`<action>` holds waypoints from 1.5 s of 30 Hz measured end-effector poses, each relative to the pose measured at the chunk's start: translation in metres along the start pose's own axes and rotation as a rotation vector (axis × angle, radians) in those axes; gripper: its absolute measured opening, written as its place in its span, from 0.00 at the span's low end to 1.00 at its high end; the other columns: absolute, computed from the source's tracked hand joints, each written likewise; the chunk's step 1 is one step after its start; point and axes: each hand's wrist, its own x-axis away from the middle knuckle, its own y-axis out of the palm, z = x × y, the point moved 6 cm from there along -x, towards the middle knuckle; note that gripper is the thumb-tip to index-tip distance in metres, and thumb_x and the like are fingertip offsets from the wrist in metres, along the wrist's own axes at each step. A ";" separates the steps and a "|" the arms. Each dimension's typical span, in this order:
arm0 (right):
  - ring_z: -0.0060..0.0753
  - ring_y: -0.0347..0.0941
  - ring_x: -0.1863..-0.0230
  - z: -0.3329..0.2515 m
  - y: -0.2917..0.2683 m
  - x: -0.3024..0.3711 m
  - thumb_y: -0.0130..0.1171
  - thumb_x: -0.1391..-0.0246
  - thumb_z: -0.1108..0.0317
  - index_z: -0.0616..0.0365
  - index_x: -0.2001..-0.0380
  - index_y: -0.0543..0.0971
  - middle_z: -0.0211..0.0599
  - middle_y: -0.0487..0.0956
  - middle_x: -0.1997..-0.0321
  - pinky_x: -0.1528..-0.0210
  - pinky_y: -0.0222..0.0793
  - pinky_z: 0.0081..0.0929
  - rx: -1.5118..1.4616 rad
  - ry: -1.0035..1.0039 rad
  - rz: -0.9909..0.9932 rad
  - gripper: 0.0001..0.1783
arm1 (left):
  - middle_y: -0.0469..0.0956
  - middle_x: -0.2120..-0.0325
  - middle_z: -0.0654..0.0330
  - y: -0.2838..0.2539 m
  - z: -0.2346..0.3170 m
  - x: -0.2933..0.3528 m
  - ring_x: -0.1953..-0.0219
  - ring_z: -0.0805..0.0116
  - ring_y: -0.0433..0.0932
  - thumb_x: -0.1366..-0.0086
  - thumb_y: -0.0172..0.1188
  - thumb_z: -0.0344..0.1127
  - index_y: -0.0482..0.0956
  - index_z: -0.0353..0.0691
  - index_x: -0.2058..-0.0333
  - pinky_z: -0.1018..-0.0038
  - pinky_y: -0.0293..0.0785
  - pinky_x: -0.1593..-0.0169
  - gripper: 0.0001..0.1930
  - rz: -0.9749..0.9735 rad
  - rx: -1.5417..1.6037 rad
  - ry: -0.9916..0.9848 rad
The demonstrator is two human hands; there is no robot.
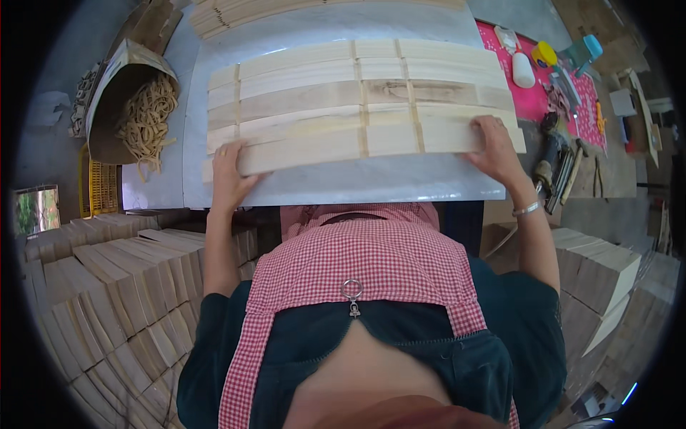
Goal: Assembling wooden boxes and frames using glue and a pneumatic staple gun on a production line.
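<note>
Several pale wooden boards (300, 93) lie side by side in rows on the grey-white tabletop (343, 186), with narrow brownish bands or grooves crossing them. My left hand (231, 175) grips the left end of the nearest wooden board (314, 151), fingers curled over its top and the thumb along its near edge. Toward the other end, my right hand (493, 150) holds the same board, thumb at the near edge and fingers bent on top. Whether the board is lifted off the table, I cannot tell.
More boards (243, 16) lie at the table's far edge. A box (107, 114) of tangled tan strips stands left. At right are a white bottle (523, 75), a yellow-topped container (544, 54) and hand tools (564, 171). Stacked wood blocks (121, 286) flank me.
</note>
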 end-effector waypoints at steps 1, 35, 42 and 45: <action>0.51 0.71 0.47 -0.006 0.002 0.018 0.76 0.65 0.69 0.58 0.51 0.76 0.43 0.76 0.49 0.41 0.67 0.40 -0.049 0.009 -0.014 0.33 | 0.73 0.49 0.52 0.000 0.004 0.014 0.47 0.52 0.71 0.57 0.77 0.34 0.77 0.39 0.47 0.62 0.67 0.40 0.35 -0.014 0.004 0.007; 0.51 0.78 0.60 0.121 0.008 0.082 0.60 0.46 0.69 0.62 0.55 0.83 0.47 0.82 0.57 0.53 0.74 0.39 0.067 0.596 0.681 0.16 | 0.66 0.35 0.38 0.001 -0.089 0.024 0.34 0.45 0.67 0.41 0.72 0.53 0.68 0.23 0.38 0.64 0.63 0.32 0.43 0.249 -0.152 -0.428; 0.51 0.77 0.60 0.115 0.002 0.071 0.59 0.45 0.69 0.62 0.59 0.84 0.45 0.82 0.59 0.53 0.74 0.39 0.229 0.635 0.700 0.13 | 0.69 0.37 0.38 -0.002 -0.104 0.010 0.35 0.46 0.69 0.36 0.68 0.50 0.68 0.24 0.38 0.64 0.66 0.34 0.38 0.280 -0.177 -0.374; 0.51 0.76 0.59 0.123 -0.002 0.055 0.58 0.44 0.68 0.62 0.60 0.85 0.45 0.82 0.59 0.53 0.74 0.40 0.253 0.636 0.712 0.12 | 0.70 0.38 0.38 -0.004 -0.129 -0.006 0.36 0.47 0.70 0.34 0.65 0.49 0.69 0.25 0.38 0.64 0.66 0.34 0.36 0.304 -0.214 -0.342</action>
